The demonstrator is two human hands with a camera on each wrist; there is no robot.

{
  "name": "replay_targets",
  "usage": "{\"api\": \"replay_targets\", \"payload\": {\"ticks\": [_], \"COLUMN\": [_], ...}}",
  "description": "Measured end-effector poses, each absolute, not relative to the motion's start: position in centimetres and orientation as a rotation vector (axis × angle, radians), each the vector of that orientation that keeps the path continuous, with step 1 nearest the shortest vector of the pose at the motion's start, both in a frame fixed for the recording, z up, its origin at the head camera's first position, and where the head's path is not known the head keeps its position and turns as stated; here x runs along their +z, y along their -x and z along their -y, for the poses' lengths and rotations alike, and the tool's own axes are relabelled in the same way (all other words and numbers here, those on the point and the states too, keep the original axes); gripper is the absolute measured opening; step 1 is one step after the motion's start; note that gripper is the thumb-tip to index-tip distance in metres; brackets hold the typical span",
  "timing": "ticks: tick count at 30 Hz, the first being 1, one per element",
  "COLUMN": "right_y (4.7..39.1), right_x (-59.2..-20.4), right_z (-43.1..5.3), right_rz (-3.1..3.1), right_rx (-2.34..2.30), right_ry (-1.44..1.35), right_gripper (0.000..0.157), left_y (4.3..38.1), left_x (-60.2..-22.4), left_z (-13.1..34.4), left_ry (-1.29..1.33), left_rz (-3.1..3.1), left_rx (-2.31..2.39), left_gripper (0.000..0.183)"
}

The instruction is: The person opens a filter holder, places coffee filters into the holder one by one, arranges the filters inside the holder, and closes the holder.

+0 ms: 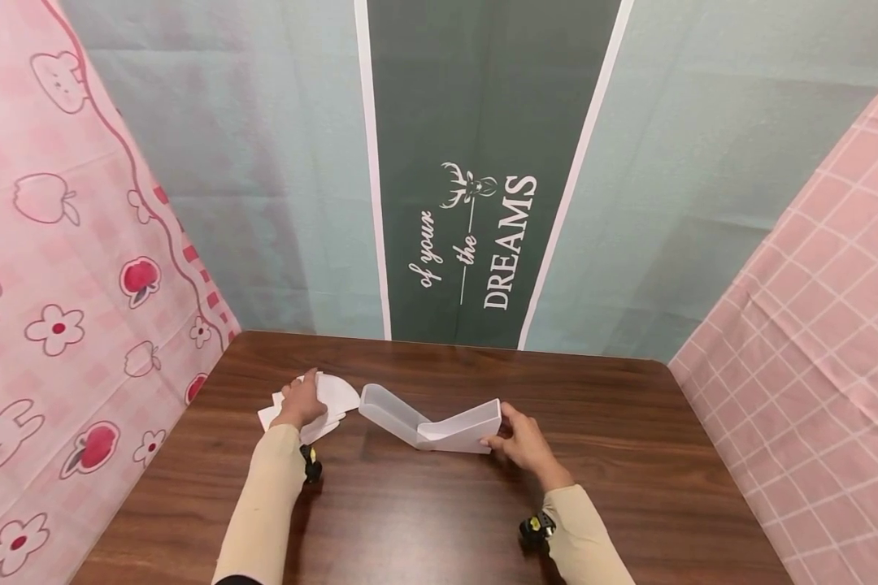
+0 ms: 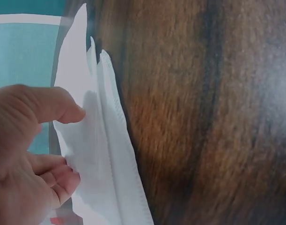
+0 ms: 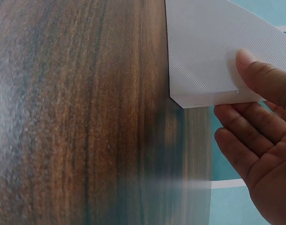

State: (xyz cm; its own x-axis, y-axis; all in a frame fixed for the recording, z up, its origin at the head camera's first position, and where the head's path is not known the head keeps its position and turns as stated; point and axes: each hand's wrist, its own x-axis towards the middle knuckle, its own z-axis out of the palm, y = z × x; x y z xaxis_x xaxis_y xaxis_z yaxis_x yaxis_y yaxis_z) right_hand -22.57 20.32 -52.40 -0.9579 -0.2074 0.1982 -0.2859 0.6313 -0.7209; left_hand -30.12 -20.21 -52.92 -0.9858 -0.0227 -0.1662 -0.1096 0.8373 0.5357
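Observation:
Several white folded face masks (image 1: 332,394), overlapping in a fan, lie on the left part of the table. My left hand (image 1: 302,402) is over them, thumb and bent fingers gripping at their edge. In the left wrist view the layered masks (image 2: 105,154) show stitched edges, with the thumb on the top one. An opened white hinged plastic case (image 1: 459,439) stands in a wide V at the table's middle. My right hand (image 1: 523,439) holds the right end of the case. In the right wrist view its thumb lies on the ribbed side of the case (image 3: 213,56), fingers at the rim.
A brown wood-grain table (image 1: 424,520) carries everything. Behind it hangs a grey-green curtain (image 1: 454,81) with white lettering. Pink patterned cloths border the left (image 1: 58,244) and the right (image 1: 834,325).

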Motion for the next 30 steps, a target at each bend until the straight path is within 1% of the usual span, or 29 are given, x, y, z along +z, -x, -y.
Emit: {"api": "replay_targets", "payload": {"ticks": [3,8,11,19,28,30], "right_y": [22.6,22.6,22.5,22.5,22.5,22.5], "right_x": [-52.4,-52.4,-52.4,-52.5,-52.4,-52.4], "right_z": [-20.4,-20.4,-20.4,-20.5,-20.4,-20.4], "right_rz": [2.748,2.749,2.750,2.751,2.752,2.750], "right_rx": [1.236,1.243,1.242,1.235,1.239,1.240], "right_ry": [-0.422,-0.426,-0.426,-0.419,-0.421,-0.419], "right_gripper": [0.041,0.041,0.041,0.042,0.042,0.042], "left_y": [30.4,29.9,29.3,28.9,29.0,29.0], "left_x": [-53.3,-52.4,-52.0,-52.4,-52.2,-52.1], "left_z": [20.2,20.1,20.1,20.5,20.7,20.7], "left_ry": [0.167,0.482,0.598,0.565,0.520,0.501], "left_rz": [-2.900,-2.800,-2.766,-2.781,-2.810,-2.821], "left_rx": [0.900,0.969,1.034,1.145,1.079,1.059], "left_gripper": [0.083,0.079,0.075,0.069,0.069,0.067]}}
